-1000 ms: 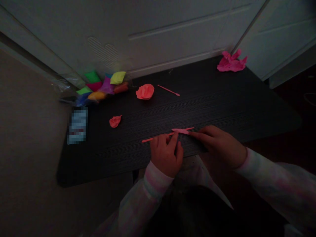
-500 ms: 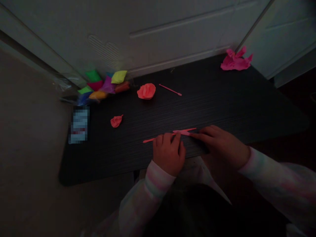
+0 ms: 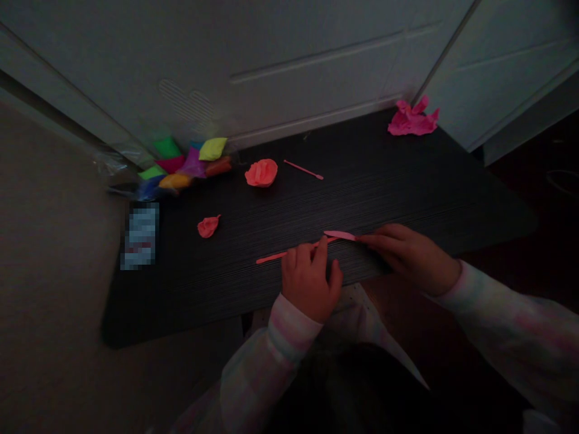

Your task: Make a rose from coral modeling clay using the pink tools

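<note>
A long, thin coral-coloured clay strip [image 3: 270,258] lies across the near part of the dark table. My left hand [image 3: 310,280] rests over it with fingertips down on the strip and thumb apart, covering its middle. In my right hand [image 3: 409,256] is a pink plastic clay knife [image 3: 340,234], pinched between thumb and fingers. Its blade points left, just above the strip's right end. Farther back sit a coral clay flower [image 3: 261,173] with layered petals and a smaller coral clay piece [image 3: 208,226].
A slim pink modelling tool [image 3: 303,169] lies beyond the flower. Colourful clay packets [image 3: 192,163] are heaped at the back left, near a blurred-out phone-like rectangle [image 3: 141,236]. Crumpled pink material [image 3: 413,118] stands at the far right corner. A white panelled wall [image 3: 289,54] borders the table [image 3: 362,181].
The clay knife has lifted slightly and shifted right along the strip, away from my left fingers. My left hand stays on the strip. The whole view has moved a little.
</note>
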`<state>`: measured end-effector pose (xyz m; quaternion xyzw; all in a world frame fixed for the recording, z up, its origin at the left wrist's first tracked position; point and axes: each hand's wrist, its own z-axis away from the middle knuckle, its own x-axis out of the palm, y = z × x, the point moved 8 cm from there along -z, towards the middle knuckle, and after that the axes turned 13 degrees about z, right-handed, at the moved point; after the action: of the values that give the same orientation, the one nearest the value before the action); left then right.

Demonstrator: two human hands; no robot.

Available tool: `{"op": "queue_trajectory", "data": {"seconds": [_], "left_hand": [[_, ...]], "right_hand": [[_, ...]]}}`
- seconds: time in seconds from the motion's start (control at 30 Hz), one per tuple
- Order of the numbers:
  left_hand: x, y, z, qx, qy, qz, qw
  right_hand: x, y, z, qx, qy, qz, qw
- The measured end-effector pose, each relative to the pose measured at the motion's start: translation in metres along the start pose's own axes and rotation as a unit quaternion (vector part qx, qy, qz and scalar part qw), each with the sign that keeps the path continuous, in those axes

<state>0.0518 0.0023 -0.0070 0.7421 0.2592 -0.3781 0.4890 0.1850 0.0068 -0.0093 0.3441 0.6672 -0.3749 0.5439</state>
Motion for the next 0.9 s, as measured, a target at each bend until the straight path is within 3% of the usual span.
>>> {"op": "queue_trajectory", "data": {"seconds": [0.23, 0.7, 0.9], "left_hand": [[0.011, 0.009, -0.006, 0.001, -0.049, -0.032, 0.998], [0.014, 0.017, -0.019, 0.045, -0.047, -0.083, 0.994], [0.010, 0.012, -0.018, 0.028, -0.019, -0.014, 0.999]], "right_hand": [[0.004, -0.004, 0.001, -0.034, -0.007, 0.070, 0.997], [0.004, -0.012, -0.002, -0.063, -0.031, 0.132, 0.989], [0.003, -0.004, -0.003, -0.023, -0.020, 0.049, 0.998]]}}
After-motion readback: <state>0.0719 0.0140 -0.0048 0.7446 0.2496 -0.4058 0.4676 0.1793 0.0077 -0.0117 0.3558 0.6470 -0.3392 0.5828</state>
